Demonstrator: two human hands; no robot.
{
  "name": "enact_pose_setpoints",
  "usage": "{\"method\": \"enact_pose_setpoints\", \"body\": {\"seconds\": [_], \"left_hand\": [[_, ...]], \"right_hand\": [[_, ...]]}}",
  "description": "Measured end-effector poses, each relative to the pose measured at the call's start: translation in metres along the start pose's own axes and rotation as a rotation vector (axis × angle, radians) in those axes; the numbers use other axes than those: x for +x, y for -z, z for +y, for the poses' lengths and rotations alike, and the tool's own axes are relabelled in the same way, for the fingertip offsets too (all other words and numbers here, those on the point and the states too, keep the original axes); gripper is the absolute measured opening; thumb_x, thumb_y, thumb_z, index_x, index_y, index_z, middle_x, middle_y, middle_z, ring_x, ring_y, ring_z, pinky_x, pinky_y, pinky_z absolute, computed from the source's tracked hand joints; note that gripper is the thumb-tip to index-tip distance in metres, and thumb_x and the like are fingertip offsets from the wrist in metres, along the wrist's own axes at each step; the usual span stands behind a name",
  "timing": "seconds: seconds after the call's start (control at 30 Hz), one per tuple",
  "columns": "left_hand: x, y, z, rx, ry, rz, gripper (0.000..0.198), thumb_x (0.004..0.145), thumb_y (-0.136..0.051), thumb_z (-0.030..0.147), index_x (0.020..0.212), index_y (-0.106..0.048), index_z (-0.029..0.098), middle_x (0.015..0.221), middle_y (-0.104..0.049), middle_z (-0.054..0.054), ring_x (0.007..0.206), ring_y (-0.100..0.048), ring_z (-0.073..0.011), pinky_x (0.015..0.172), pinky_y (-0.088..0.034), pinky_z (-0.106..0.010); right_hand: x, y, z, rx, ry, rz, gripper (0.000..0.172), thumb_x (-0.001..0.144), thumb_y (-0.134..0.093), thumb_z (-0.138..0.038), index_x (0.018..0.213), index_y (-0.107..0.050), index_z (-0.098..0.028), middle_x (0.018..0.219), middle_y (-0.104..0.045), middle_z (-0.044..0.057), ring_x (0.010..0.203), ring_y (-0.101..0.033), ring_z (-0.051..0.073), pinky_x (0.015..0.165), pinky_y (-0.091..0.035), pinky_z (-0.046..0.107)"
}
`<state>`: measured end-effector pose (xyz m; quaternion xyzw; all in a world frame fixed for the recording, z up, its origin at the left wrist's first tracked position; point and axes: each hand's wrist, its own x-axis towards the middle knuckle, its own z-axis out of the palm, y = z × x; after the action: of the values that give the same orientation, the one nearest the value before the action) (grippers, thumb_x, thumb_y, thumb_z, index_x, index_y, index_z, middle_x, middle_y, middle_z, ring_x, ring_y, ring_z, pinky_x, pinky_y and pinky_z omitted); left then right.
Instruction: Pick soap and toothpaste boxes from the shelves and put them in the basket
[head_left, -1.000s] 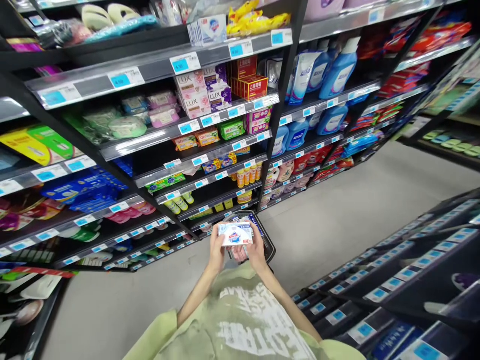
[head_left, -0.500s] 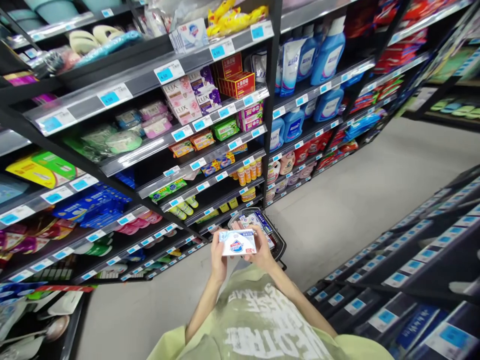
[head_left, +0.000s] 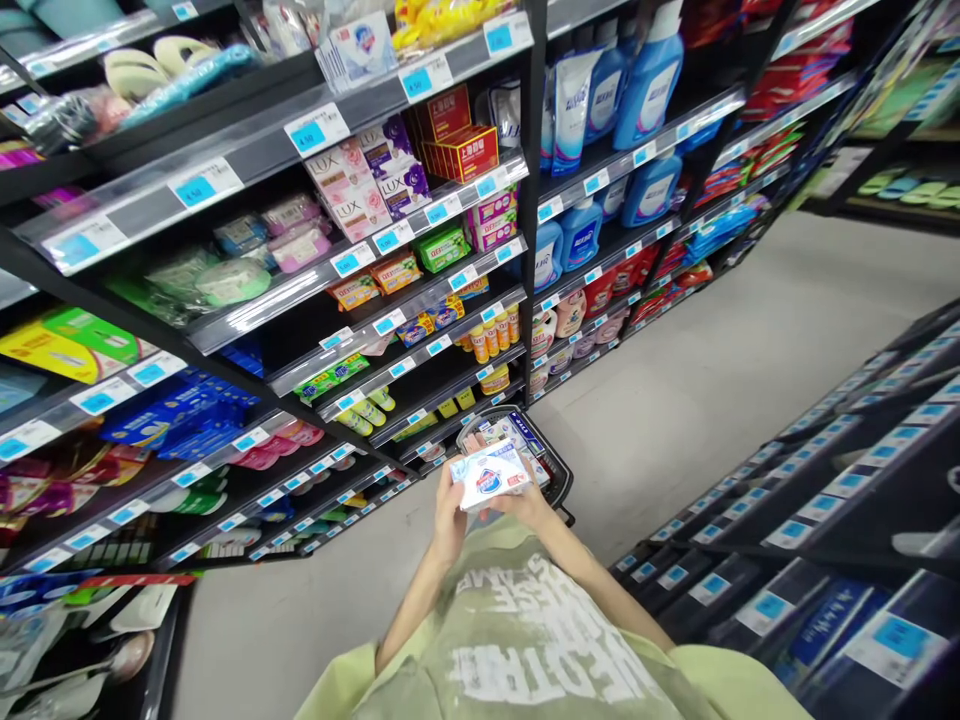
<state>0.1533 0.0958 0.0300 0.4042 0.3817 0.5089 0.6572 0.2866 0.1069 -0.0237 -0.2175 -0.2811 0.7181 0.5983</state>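
Note:
A white and blue soap box point(head_left: 490, 477) is held in front of my chest, slightly tilted, its printed face turned up. My left hand point(head_left: 450, 510) grips its left end and my right hand point(head_left: 529, 500) its right end; the fingers under the box are mostly hidden. Just beyond the box, a dark shopping basket point(head_left: 559, 478) with several packages in it is partly covered by the box and my hands.
Shelves of goods fill the left and centre, with LUX boxes point(head_left: 349, 190), red boxes point(head_left: 472, 155) and blue detergent bottles point(head_left: 651, 90). Another dark shelf unit point(head_left: 750, 530) stands at the right. Grey floor point(head_left: 720, 330) runs between them.
The soap box has tilted and shifted slightly right and up in view, still between both hands. The shelves have moved a little left and up in view.

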Motion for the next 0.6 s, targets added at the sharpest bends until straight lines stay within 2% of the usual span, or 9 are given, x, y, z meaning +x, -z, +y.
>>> {"method": "enact_pose_setpoints", "body": {"seconds": [0.1, 0.2, 0.3, 0.37, 0.43, 0.5, 0.53, 0.6], "left_hand": [[0.003, 0.005, -0.004, 0.082, -0.026, -0.061, 0.044, 0.089, -0.061, 0.057, 0.116, -0.059, 0.021, 0.08, -0.062, 0.0, 0.056, -0.053, -0.0122, 0.05, -0.045, -0.025], [0.004, 0.01, -0.008, 0.159, -0.123, -0.088, 0.036, 0.092, -0.06, 0.054, 0.108, -0.061, 0.021, 0.064, -0.05, 0.004, 0.054, -0.049, -0.0114, 0.054, -0.043, -0.024], [0.005, 0.012, -0.007, 0.271, -0.272, -0.04, 0.034, 0.086, -0.072, 0.046, 0.11, -0.061, 0.024, 0.068, -0.047, 0.005, 0.06, -0.049, -0.0113, 0.06, -0.043, -0.023], [0.006, 0.011, -0.004, 0.353, -0.355, -0.025, 0.051, 0.077, -0.081, 0.047, 0.118, -0.06, 0.026, 0.085, -0.056, 0.0, 0.077, -0.057, -0.0155, 0.071, -0.049, -0.027], [0.007, 0.01, 0.0, 0.439, -0.398, -0.068, 0.076, 0.066, -0.088, 0.052, 0.13, -0.056, 0.027, 0.121, -0.057, -0.009, 0.112, -0.059, -0.0265, 0.092, -0.052, -0.038], [0.007, 0.007, 0.002, 0.518, -0.386, -0.141, 0.1, 0.06, -0.09, 0.055, 0.145, -0.045, 0.029, 0.153, -0.038, -0.016, 0.141, -0.039, -0.0365, 0.11, -0.042, -0.05], [0.006, 0.006, 0.003, 0.546, -0.371, -0.178, 0.109, 0.059, -0.091, 0.055, 0.151, -0.038, 0.03, 0.16, -0.029, -0.016, 0.148, -0.03, -0.0383, 0.116, -0.036, -0.054], [0.005, 0.005, 0.003, 0.596, -0.351, -0.238, 0.121, 0.057, -0.093, 0.051, 0.157, -0.028, 0.031, 0.164, -0.023, -0.016, 0.152, -0.023, -0.0389, 0.121, -0.027, -0.057]], "right_hand": [[0.002, -0.003, -0.004, 0.009, 0.007, 0.013, 0.071, 0.057, -0.09, -0.052, 0.117, -0.061, -0.025, 0.088, -0.074, 0.006, 0.081, -0.071, 0.029, 0.069, -0.061, 0.044], [0.004, -0.007, -0.015, 0.09, 0.007, 0.084, 0.078, 0.063, -0.075, -0.076, 0.12, -0.063, -0.024, 0.094, -0.075, 0.009, 0.093, -0.071, 0.031, 0.078, -0.06, 0.046], [0.005, -0.008, -0.024, 0.108, -0.068, 0.084, 0.079, 0.077, -0.05, -0.083, 0.125, -0.064, -0.022, 0.103, -0.074, 0.012, 0.098, -0.07, 0.031, 0.081, -0.059, 0.046], [0.005, -0.008, -0.027, 0.086, -0.114, 0.069, 0.079, 0.083, -0.041, -0.081, 0.128, -0.063, -0.02, 0.105, -0.074, 0.012, 0.093, -0.07, 0.03, 0.075, -0.059, 0.044], [0.006, -0.009, -0.027, 0.082, -0.149, 0.046, 0.077, 0.085, -0.042, -0.078, 0.131, -0.062, -0.02, 0.108, -0.073, 0.012, 0.084, -0.07, 0.027, 0.065, -0.058, 0.039], [0.006, -0.011, -0.025, 0.099, -0.191, 0.009, 0.074, 0.086, -0.046, -0.075, 0.133, -0.061, -0.021, 0.111, -0.073, 0.012, 0.076, -0.069, 0.023, 0.055, -0.055, 0.033], [0.007, -0.011, -0.025, 0.109, -0.204, -0.005, 0.071, 0.086, -0.049, -0.073, 0.134, -0.061, -0.021, 0.114, -0.072, 0.011, 0.074, -0.068, 0.022, 0.052, -0.054, 0.032], [0.008, -0.013, -0.024, 0.108, -0.189, 0.004, 0.066, 0.086, -0.056, -0.069, 0.133, -0.061, -0.023, 0.116, -0.072, 0.01, 0.074, -0.068, 0.021, 0.053, -0.055, 0.031]]}}
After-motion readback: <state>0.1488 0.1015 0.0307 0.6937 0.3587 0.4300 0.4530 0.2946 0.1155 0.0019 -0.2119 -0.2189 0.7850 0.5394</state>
